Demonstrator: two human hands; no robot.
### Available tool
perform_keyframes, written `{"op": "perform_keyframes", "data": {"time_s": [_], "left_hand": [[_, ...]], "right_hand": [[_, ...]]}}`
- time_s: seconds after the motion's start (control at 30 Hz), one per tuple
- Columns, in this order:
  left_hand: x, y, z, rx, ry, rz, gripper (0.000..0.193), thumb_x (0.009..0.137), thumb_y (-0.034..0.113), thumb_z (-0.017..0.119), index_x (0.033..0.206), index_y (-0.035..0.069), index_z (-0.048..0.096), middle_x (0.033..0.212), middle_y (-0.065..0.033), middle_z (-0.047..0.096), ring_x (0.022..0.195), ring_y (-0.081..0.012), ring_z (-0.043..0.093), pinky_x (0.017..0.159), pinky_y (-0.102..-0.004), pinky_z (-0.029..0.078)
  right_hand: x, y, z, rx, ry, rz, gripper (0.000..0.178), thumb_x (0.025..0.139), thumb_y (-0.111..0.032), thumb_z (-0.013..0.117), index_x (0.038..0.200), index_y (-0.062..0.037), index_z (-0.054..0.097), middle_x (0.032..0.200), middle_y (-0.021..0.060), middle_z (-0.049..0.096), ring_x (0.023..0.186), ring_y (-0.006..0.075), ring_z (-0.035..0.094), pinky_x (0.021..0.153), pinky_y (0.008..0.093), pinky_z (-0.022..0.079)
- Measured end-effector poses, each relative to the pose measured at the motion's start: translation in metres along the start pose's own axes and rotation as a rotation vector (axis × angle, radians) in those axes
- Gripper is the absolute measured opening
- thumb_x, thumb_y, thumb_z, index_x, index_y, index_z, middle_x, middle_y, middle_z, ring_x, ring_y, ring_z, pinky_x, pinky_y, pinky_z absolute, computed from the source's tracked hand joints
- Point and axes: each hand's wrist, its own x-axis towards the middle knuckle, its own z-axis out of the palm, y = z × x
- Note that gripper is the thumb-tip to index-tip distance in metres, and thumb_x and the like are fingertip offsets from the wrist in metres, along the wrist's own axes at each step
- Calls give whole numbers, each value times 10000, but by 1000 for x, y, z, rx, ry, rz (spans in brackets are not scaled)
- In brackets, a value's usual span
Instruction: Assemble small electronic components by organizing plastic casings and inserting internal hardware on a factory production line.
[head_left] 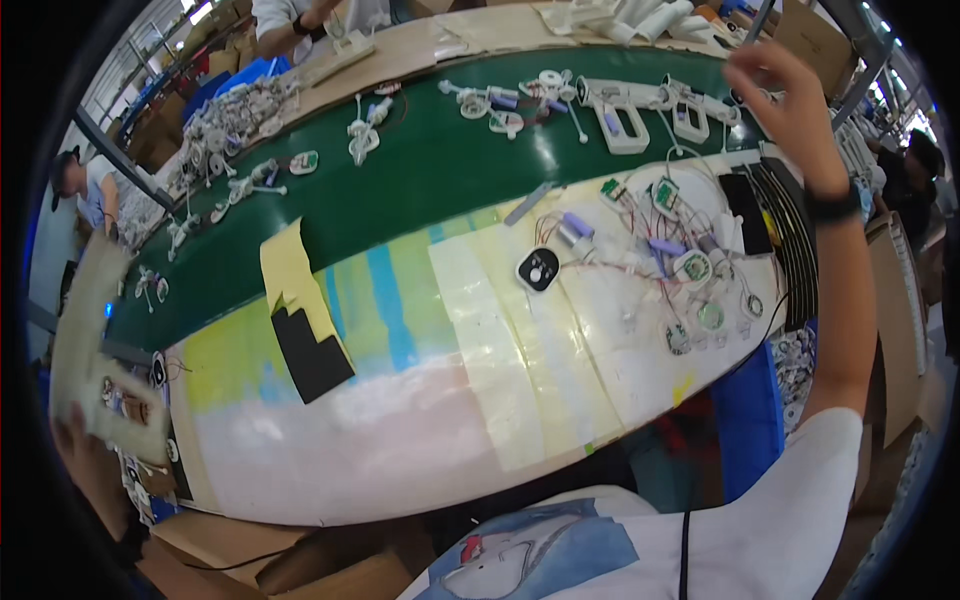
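Observation:
At the far left, my left hand (80, 455) is closed on a pale white plastic housing (80, 340) with a loop-shaped handle. The housing is blurred, and part of my fingers is hidden at the dark rim. My right hand (790, 95) is raised at the upper right, fingers curled but apart, with nothing visible in it. Just left of it, white gun-shaped plastic housings (625, 100) lie on the green conveyor belt (430, 165). Below it, wired circuit boards (665, 195), purple-wrapped cylinders and a white module with a black face (538, 270) lie on the worktable (330, 460).
Wired assemblies (365, 130) sit spaced along the belt. A black foam sheet with yellow backing (310, 350) lies on the table's left half. A blue bin (745, 420) stands by the right edge. Across the belt are heaped white parts (235, 120) and other people at work.

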Motion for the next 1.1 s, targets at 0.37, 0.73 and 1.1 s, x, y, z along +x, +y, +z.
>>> {"op": "perform_keyframes", "data": {"time_s": [0.37,0.73,1.1], "left_hand": [[-56,457,153,-945,-1048,-332,526,882,28,593,1330,8,318,1152,-153,518,964,-197,600,628,-275,565],[66,543,199,-656,-464,512,348,796,9,615,1141,5,570,1214,-200,529,1186,-385,487,1005,-439,393],[172,775,408,-715,-555,611,268,832,131,640,1074,19,618,1043,-167,633,950,-352,605,831,-439,487]], "right_hand": [[90,79,214,-216,-354,233,195,792,-108,555,919,-47,689,973,205,666,956,355,642,829,466,513],[104,103,399,-213,-690,556,236,836,-177,576,1049,-91,633,1137,142,648,1089,326,609,884,494,486],[102,112,399,-253,-794,475,345,833,-226,560,1154,-124,634,1245,122,583,1206,322,486,1024,568,334]]}}
